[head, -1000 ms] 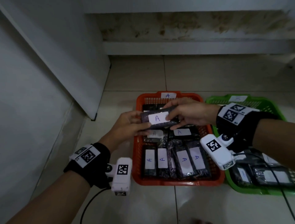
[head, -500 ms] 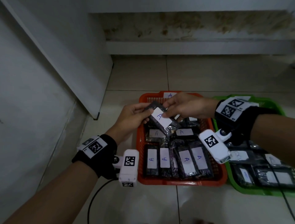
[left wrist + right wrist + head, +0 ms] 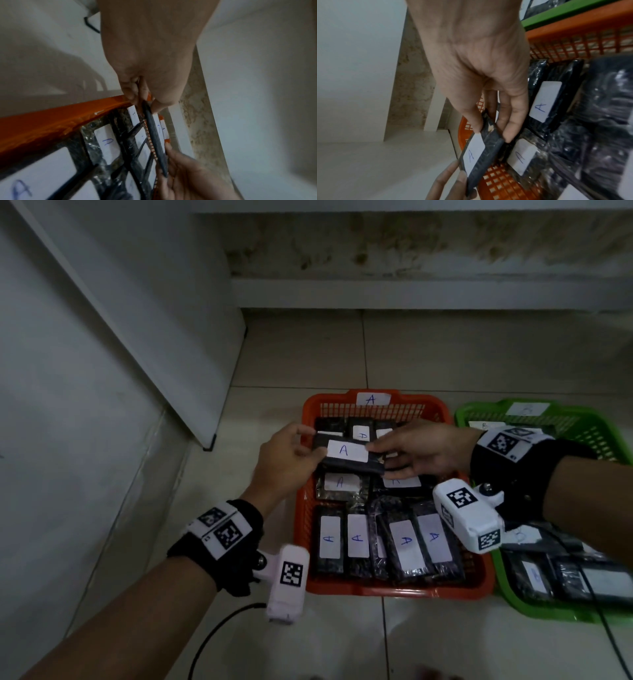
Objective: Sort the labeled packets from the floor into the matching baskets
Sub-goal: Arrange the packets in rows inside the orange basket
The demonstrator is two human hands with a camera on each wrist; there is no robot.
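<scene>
Orange basket [image 3: 397, 590] marked A sits left of the green basket [image 3: 493, 577], packed with dark A packets; above its far half, left hand [image 3: 287, 460] and right hand [image 3: 424, 451] each pinch one end of an A packet [image 3: 349, 455], held level

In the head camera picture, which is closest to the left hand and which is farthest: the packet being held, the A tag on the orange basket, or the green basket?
1. Held packet, pinched by the left hand.
2. A tag, on the orange basket's far rim.
3. Green basket, far right.
</scene>
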